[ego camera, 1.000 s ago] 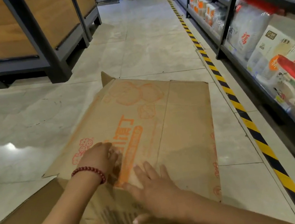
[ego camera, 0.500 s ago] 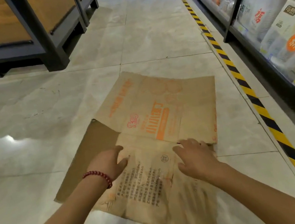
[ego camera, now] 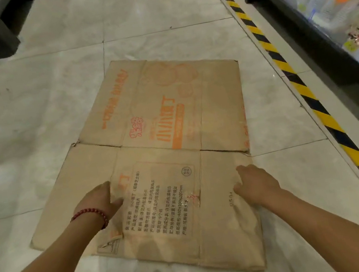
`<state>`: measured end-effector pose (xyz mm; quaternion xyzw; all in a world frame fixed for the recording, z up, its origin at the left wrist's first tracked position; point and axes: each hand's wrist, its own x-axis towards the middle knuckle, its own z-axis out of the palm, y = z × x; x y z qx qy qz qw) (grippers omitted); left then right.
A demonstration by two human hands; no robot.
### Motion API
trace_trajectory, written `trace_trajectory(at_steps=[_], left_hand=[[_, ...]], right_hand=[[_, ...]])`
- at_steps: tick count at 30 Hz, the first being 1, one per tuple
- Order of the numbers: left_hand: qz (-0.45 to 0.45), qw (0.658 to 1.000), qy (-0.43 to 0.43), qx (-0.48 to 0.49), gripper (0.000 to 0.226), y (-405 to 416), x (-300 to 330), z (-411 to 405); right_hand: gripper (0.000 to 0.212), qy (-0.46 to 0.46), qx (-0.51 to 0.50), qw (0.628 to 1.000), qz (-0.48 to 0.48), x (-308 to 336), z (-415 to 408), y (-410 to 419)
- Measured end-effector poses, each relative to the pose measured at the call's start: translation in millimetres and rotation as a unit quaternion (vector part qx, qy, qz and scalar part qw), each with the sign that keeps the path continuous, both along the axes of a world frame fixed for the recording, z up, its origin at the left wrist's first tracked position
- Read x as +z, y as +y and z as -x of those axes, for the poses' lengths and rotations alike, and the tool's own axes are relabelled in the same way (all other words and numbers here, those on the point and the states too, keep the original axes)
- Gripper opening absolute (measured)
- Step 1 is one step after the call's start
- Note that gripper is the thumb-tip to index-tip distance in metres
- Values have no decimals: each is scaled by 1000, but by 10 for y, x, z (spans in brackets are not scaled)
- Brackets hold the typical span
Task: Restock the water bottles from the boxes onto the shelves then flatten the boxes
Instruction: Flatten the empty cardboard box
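flattened box (ego camera: 164,138) on floor (ego camera: 24,103) under both hands

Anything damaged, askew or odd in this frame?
Nothing serious. The flattened box lies askew to the floor tiles, worn and creased, with a small tear near its label; both hands press it flat.

Box (ego camera: 164,152) now fully flattened, hands seemingly spread wider on its near panel.
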<state>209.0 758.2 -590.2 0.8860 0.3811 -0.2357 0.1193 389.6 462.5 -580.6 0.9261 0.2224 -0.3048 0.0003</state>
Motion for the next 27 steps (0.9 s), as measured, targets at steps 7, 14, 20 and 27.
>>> trace_trajectory(at_steps=[7,14,20,27], left_hand=[[-3,999,-39,18,42,312,-416,247],[-28,993,-42,103,79,707,-543,304],[-30,982,24,187,124,881,-572,312],[-28,963,30,268,135,900,-604,356]], right_hand=[[28,-20,-53,998,-25,-507,246,-77],[37,-58,-179,980,-58,-644,287,57],[54,-49,-275,957,-80,-724,289,151],[93,2,-355,928,-111,-767,192,149]])
